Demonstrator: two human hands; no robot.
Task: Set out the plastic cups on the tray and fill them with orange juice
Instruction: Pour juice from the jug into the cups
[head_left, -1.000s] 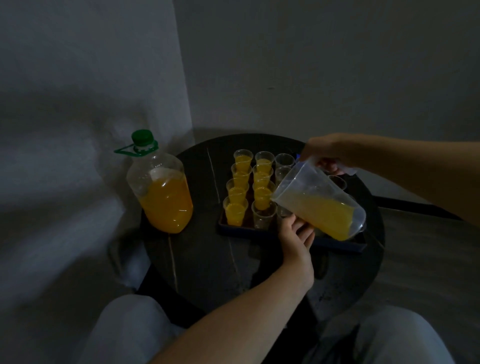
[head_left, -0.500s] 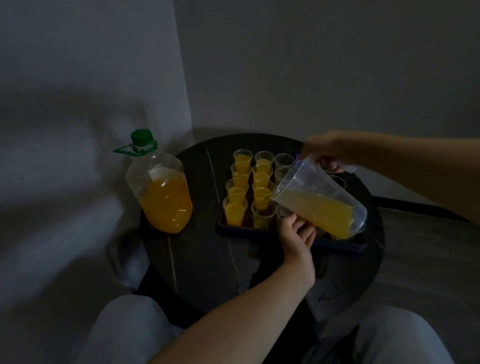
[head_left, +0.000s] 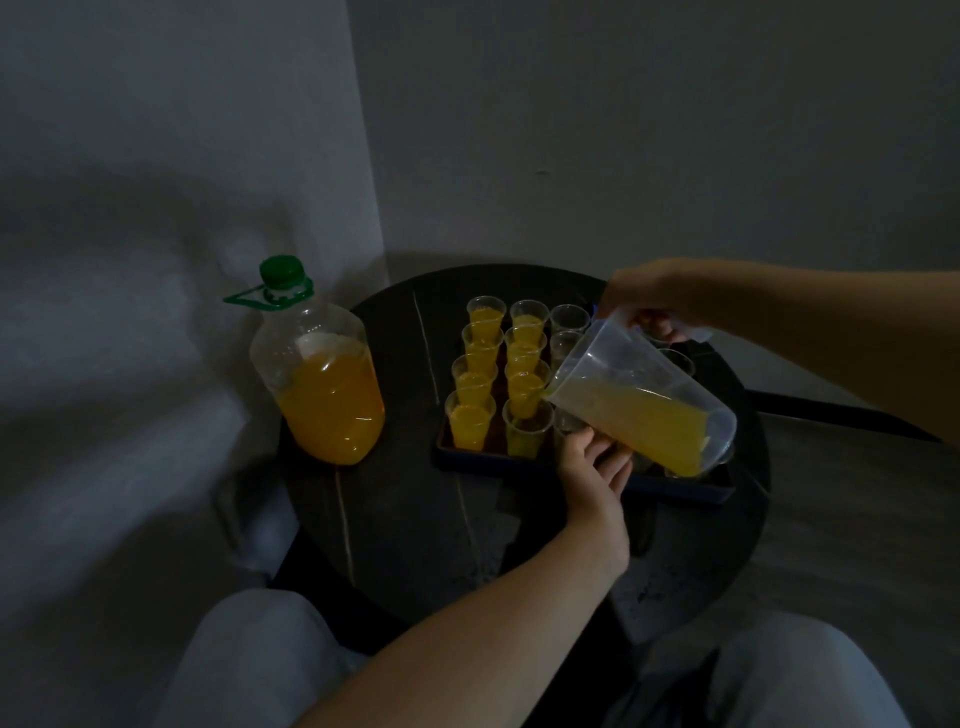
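Note:
A dark tray (head_left: 493, 461) on the round table holds rows of small clear plastic cups. The two left columns are mostly filled with orange juice (head_left: 470, 422); cups further right (head_left: 569, 317) look empty. My right hand (head_left: 655, 301) grips the handle of a clear pitcher (head_left: 639, 410) of juice, tilted left with its spout over the front cup of the second column (head_left: 524, 435), which holds some juice. My left hand (head_left: 592, 470) touches the pitcher's underside with its fingers. The pitcher hides several cups on the right.
A large clear bottle (head_left: 327, 384) of orange juice with a green cap stands at the table's left edge. The dark round table (head_left: 415, 530) sits in a wall corner. My knees are just below its near edge.
The pitcher has tipped slightly further left and juice has reached its spout. The front cup of the second column now shows juice. Both hands stayed in place.

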